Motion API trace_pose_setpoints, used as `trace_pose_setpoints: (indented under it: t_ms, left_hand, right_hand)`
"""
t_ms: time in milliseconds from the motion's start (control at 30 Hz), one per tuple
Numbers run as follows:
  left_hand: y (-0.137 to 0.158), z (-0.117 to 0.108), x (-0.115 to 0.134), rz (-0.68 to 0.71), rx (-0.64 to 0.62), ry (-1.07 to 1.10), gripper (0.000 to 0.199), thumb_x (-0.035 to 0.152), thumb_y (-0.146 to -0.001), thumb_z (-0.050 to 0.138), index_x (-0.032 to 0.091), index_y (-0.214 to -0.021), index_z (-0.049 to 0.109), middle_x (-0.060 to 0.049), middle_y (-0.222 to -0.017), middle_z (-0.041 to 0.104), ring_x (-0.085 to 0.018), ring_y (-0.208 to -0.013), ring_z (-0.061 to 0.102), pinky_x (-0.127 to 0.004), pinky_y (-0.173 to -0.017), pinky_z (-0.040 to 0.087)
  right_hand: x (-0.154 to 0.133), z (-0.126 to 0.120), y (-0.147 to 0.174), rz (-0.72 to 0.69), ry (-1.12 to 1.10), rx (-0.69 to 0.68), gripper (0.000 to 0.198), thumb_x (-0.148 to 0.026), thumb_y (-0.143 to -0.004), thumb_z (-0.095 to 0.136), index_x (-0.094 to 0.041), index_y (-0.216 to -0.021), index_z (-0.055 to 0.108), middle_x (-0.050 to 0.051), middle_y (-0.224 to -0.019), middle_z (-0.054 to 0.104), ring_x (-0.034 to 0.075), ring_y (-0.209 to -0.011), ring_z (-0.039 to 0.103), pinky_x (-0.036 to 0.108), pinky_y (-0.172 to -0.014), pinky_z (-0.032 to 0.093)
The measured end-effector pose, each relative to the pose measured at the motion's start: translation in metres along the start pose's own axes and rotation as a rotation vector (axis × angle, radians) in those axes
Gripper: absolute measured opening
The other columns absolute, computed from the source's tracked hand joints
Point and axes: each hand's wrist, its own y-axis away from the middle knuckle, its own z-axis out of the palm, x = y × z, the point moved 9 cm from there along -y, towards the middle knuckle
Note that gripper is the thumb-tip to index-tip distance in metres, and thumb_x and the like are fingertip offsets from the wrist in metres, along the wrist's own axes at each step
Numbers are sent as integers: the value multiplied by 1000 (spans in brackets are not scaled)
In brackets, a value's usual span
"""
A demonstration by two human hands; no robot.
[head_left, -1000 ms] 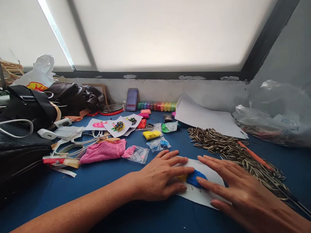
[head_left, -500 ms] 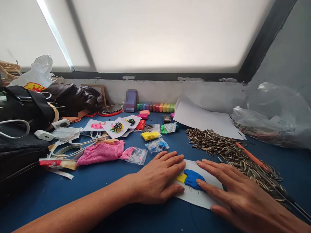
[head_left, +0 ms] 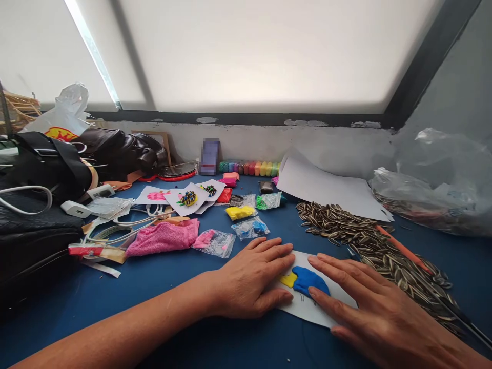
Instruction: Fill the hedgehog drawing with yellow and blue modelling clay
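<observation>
On the blue table lies a white sheet of paper with a flattened piece of blue clay on it. A smaller patch of yellow clay adjoins the blue on its left, and short pen lines show below. My left hand lies flat over the paper's left part, fingers stretched out. From the right, my right hand reaches over the paper with fingers apart, its index finger or thumb tip touching the blue clay's lower right edge. Part of the paper is hidden under both hands.
Sunflower seeds are heaped on the right, with an orange-handled tool among them. Bagged clay, a pink cloth and finished clay pictures lie beyond my left hand. Black bags stand far left.
The camera view has shifted slightly, so the background sits a little further right. My right hand's fingers have moved slightly on the blue clay; my left hand stays flat on the paper.
</observation>
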Motion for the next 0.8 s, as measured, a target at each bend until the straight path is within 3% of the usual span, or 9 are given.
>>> trace_pose_setpoints:
  t_ms: [167, 333, 533, 667, 800]
  left_hand:
    - [0, 0, 0, -8, -9, -5, 60, 48, -95, 52, 16, -145, 43, -14, -154, 39, -33, -145, 31, -52, -119, 23]
    - [0, -1, 0, -2, 5, 1, 59, 48, -95, 52, 18, -145, 43, -13, -154, 39, -32, -145, 30, -52, -119, 23]
    - [0, 0, -1, -15, -4, -8, 60, 48, -95, 52, 18, -146, 42, -13, -155, 38, -32, -146, 29, -52, -120, 22]
    - [0, 1, 0, -9, -16, -25, 59, 47, -96, 50, 17, -146, 42, -13, -155, 37, -32, -146, 28, -51, -120, 21]
    - [0, 1, -1, -22, -22, -29, 60, 48, -95, 50, 16, -146, 42, -13, -155, 37, -32, -146, 29, -51, -120, 22]
  right_hand:
    - [0, 0, 0, -9, 15, -18, 34, -26, -90, 60, -25, -123, 66, 13, -144, 54, 28, -131, 52, 42, -93, 51]
    - [2, -2, -2, 12, 72, -7, 46, -41, -91, 57, -21, -132, 62, 15, -145, 54, 31, -128, 54, 42, -89, 53]
    - [2, -5, -2, -2, 65, -2, 37, -37, -94, 54, -22, -125, 66, 14, -145, 54, 29, -130, 53, 41, -92, 51]
    - [0, -9, -4, -13, 62, 2, 45, -43, -92, 58, -24, -133, 62, 14, -150, 47, 30, -133, 49, 40, -93, 50]
    - [-1, -7, -5, -5, 60, -18, 44, -43, -92, 57, -24, -131, 63, 14, -146, 52, 31, -131, 52, 41, -92, 52]
